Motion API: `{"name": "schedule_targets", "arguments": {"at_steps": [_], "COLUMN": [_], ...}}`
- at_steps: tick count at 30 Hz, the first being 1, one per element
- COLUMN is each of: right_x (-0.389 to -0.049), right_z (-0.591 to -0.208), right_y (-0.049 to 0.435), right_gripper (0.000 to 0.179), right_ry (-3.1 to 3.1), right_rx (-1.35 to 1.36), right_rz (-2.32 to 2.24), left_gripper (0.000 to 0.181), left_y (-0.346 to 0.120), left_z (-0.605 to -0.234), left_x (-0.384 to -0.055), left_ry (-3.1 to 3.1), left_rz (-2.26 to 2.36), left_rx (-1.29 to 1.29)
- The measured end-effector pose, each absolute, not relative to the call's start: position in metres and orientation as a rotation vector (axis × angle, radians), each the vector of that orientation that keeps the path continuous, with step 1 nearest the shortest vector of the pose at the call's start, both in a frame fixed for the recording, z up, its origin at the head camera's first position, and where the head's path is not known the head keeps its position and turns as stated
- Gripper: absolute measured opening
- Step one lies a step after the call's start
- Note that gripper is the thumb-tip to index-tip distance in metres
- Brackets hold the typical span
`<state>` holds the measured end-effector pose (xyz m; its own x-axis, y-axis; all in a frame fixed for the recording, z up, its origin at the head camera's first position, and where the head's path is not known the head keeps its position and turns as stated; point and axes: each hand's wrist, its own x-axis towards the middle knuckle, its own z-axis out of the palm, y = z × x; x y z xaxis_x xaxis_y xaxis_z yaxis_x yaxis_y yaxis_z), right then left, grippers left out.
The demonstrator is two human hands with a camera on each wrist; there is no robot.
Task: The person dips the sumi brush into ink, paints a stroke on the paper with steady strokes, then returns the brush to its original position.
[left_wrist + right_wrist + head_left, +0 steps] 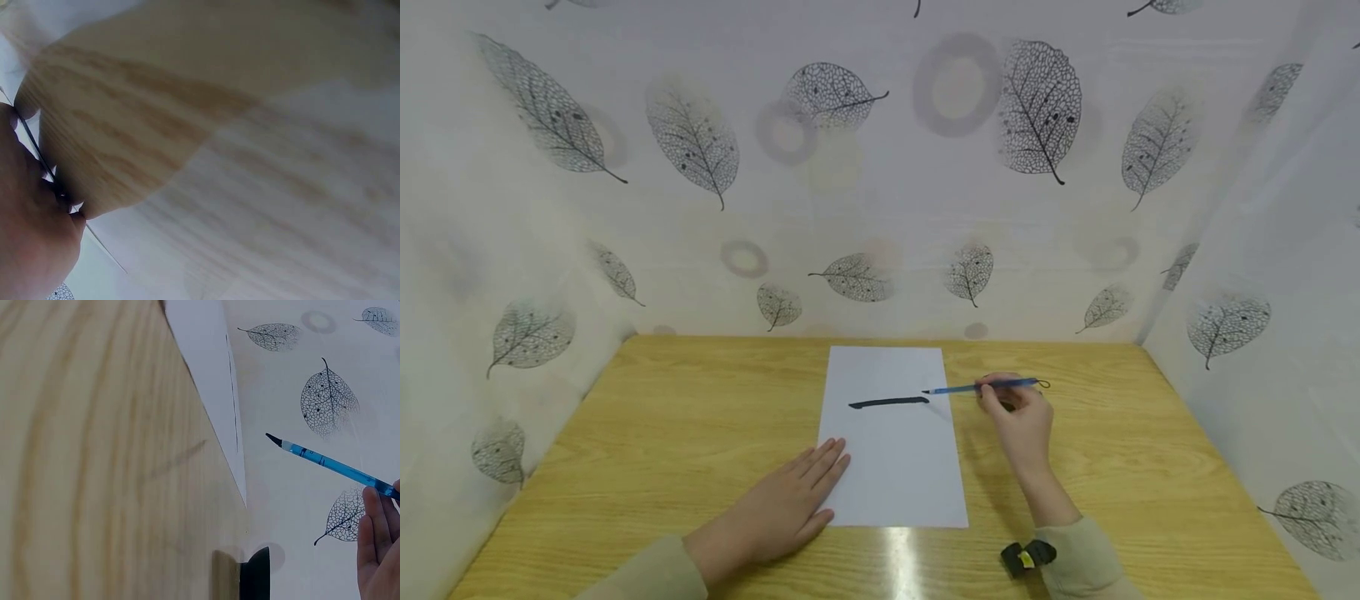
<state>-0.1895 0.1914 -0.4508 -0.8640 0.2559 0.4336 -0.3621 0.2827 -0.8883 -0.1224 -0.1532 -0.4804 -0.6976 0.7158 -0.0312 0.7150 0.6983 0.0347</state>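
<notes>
A white sheet of paper [895, 475] lies on the wooden table, bearing one thick black horizontal stroke [889, 402]. My left hand [775, 510] rests flat on the sheet's lower left edge, its fingers extended. Right of the sheet, my right hand [1022, 421] pinches a blue brush pen [953, 388] by its shaft. The brush's dark tip points left, near the right end of the stroke. In the right wrist view the brush pen [337, 466] shows a translucent blue barrel and black bristles, held clear of the table. The left wrist view shows the left hand [37, 231] only from the side.
The wooden table [685, 417] is backed and flanked by pale fabric [880, 200] with a leaf print. A black strapped device [1028, 557] sits at the right sleeve cuff. A dark upright object [255, 575] of unclear kind shows in the right wrist view.
</notes>
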Motion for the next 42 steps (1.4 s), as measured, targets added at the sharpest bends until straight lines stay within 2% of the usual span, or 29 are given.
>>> {"name": "schedule_targets", "arguments": {"at_steps": [30, 42], "right_x": [-0.192, -0.191], "right_z": [-0.432, -0.423], "right_y": [0.199, 0.208], "right_gripper": [0.012, 0.015], "right_ry": [-2.064, -2.048], "right_rx": [0.187, 0.300], "right_rz": [1.465, 1.288], "left_gripper": [0.066, 0.065], "left_y": [-0.155, -0.153], "left_z": [-0.486, -0.482], "left_x": [-0.124, -0.122], "left_ry": [2.873, 2.852], "left_rz": [0.034, -0.010], "left_rx": [1.234, 1.197]}}
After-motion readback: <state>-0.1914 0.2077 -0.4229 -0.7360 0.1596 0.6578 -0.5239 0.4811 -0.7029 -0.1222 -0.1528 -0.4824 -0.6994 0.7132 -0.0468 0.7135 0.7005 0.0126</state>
